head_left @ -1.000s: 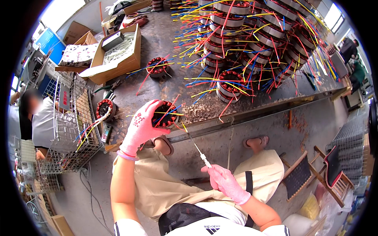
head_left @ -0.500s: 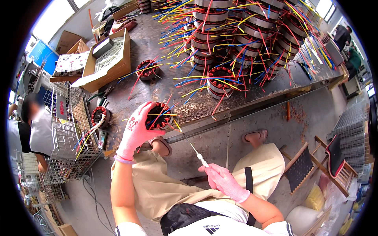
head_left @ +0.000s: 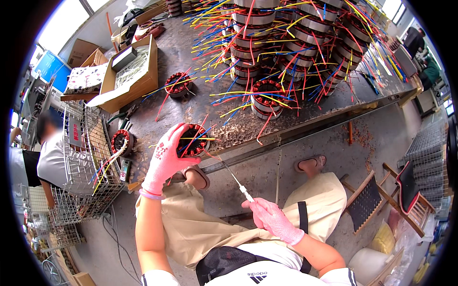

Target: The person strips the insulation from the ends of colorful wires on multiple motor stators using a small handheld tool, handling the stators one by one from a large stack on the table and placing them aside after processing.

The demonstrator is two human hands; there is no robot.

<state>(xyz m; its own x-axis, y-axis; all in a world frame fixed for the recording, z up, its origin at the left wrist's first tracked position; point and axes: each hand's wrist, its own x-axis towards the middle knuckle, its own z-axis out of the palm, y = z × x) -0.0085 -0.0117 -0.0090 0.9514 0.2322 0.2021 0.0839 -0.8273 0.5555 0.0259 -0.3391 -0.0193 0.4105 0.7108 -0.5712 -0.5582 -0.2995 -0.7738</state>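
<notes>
Wearing a pink glove, my left hand (head_left: 163,162) grips a motor stator (head_left: 192,148) by its left side at the table's front edge. Red windings ring its dark core, and red, blue and yellow leads cross over it. My right hand (head_left: 275,220), also in a pink glove, is closed on a thin metal rod tool with a white handle (head_left: 246,193). The rod slants up and left toward the stator, its tip near a red lead; whether they touch I cannot tell. To the left of my left hand lies another stator (head_left: 122,142) with bundled leads.
Tall stacks of stators (head_left: 255,43) with jutting wires fill the table's back right. A single stator (head_left: 177,85), a cardboard box (head_left: 151,66) of pale sleeves and pliers (head_left: 125,114) lie leftward. A wire basket (head_left: 88,157) stands at left, near another person (head_left: 51,152); a chair (head_left: 365,202) is at right.
The yellow lead that ran toward the rod's tip now lies away from it, and a red lead shows there. Both hands keep nearly the same places and holds.
</notes>
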